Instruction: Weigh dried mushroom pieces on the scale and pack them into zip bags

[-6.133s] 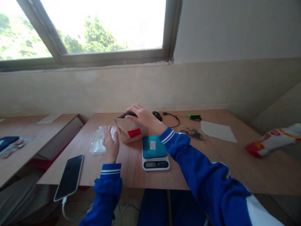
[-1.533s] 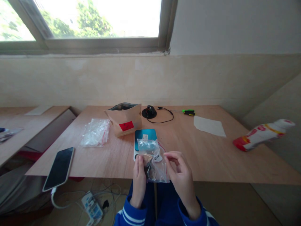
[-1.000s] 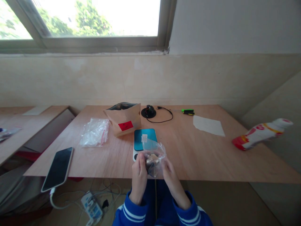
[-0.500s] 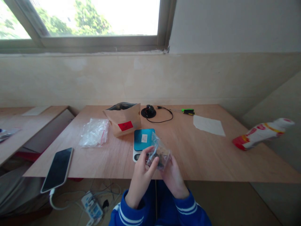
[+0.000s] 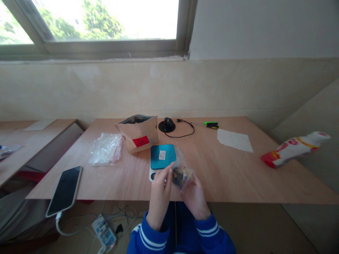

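A small clear plastic bag (image 5: 182, 175) with dark and brownish bits inside hangs between my hands, just above the table's front edge. My left hand (image 5: 162, 181) pinches its left side between thumb and fingers. Around its lower right side curls my right hand (image 5: 195, 195), its fingers partly hidden behind the plastic. Right behind the bag lies a digital scale (image 5: 162, 157) with a teal plate and a white label; my left hand covers part of its front. The brown paper pouch (image 5: 140, 135) with a red label stands open-topped behind the scale.
Clear zip bags (image 5: 106, 150) lie left of the pouch, and a phone (image 5: 65, 190) on a cable overhangs the front edge. Farther back are a black round-based device (image 5: 167, 125) with a cord and screwdrivers (image 5: 211, 125). Paper (image 5: 235, 140) and a bottle (image 5: 293, 150) are rightward.
My left thumb and fingers have drawn together at the bag's left side, uncovering more of its contents. The bag has shifted slightly right.
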A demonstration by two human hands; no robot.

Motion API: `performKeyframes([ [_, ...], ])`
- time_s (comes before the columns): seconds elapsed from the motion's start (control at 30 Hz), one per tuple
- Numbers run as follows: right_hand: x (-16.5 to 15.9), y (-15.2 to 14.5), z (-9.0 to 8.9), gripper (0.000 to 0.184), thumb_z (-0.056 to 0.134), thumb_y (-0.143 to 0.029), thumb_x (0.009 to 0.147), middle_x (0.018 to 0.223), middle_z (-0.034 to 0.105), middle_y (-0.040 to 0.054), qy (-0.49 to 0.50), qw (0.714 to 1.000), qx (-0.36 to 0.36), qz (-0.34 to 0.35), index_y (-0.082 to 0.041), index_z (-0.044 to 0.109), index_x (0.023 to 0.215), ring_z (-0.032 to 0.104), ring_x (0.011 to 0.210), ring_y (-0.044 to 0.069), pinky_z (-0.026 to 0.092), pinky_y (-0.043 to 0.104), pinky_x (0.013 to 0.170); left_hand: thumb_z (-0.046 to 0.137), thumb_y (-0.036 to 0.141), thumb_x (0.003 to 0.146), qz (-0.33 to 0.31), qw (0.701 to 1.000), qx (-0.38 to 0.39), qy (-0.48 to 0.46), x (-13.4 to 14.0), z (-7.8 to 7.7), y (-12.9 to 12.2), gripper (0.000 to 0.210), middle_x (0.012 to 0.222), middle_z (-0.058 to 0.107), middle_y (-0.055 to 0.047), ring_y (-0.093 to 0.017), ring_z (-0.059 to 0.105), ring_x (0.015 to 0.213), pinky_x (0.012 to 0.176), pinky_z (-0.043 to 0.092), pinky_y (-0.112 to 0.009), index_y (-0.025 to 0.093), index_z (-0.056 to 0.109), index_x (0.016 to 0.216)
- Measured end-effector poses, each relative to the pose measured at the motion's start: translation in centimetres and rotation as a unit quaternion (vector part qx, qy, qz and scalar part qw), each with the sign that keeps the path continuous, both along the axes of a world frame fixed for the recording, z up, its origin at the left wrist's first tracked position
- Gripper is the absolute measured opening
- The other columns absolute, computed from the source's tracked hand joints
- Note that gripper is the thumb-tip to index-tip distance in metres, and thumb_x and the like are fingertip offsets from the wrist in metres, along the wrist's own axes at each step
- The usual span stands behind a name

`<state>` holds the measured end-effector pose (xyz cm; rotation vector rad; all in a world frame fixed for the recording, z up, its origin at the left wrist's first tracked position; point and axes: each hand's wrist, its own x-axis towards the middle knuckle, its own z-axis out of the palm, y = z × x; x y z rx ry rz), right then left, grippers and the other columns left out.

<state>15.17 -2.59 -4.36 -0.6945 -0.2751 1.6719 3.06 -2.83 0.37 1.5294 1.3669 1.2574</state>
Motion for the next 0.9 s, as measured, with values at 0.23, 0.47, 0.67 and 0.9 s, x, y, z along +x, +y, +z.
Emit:
performKeyframes([
  [0.23,0.1,0.0,-0.3,0.031,0.062,-0.046,0.078,0.108,0.074,0.0045,0.046,0.999,0.018,0.001,-0.025,0.073,0.098,0.065,0.106,0.026,0.045,0.05,0.099,0.043,0.033,0.096,0.04,0.998,0.002,0.039,0.8,0.2,1.3,0.03,0.11,0.071,-0.006,-0.022,0.064,0.103,0.091,0.048,-0.035,0.023,0.068,0.109],
  [0.47,-0.6,-0.3,0.8,0.036,0.06,-0.051,0.081,0.112,0.072,0.006,-0.008,0.999,0.034,-0.033,-0.025,0.072,0.102,0.062,0.111,0.025,0.046,0.045,0.1,0.041,0.04,0.096,0.078,0.996,-0.032,0.042,1.4,0.3,1.6,0.032,0.102,0.073,-0.006,-0.021,0.069,0.087,0.072,0.048,-0.029,0.024,0.066,0.107],
  [0.67,-1.4,-0.1,1.3,0.037,0.061,-0.056,0.08,0.111,0.072,0.004,-0.068,0.996,0.05,-0.016,-0.027,0.071,0.099,0.063,0.11,0.024,0.047,0.042,0.099,0.04,0.041,0.096,0.109,0.993,-0.033,0.032,1.5,0.5,1.7,0.034,0.094,0.074,-0.008,-0.022,0.07,0.08,0.067,0.05,-0.029,0.021,0.065,0.108],
  [0.9,-1.4,0.1,0.7,0.032,0.072,-0.048,0.069,0.099,0.075,0.0014,-0.016,0.999,0.018,-0.042,-0.027,0.072,0.094,0.067,0.095,0.024,0.053,0.04,0.084,0.037,0.039,0.097,0.132,0.991,-0.028,0.015,1.6,0.4,2.2,0.032,0.096,0.073,-0.009,-0.02,0.07,0.081,0.069,0.052,-0.029,0.019,0.062,0.101],
])
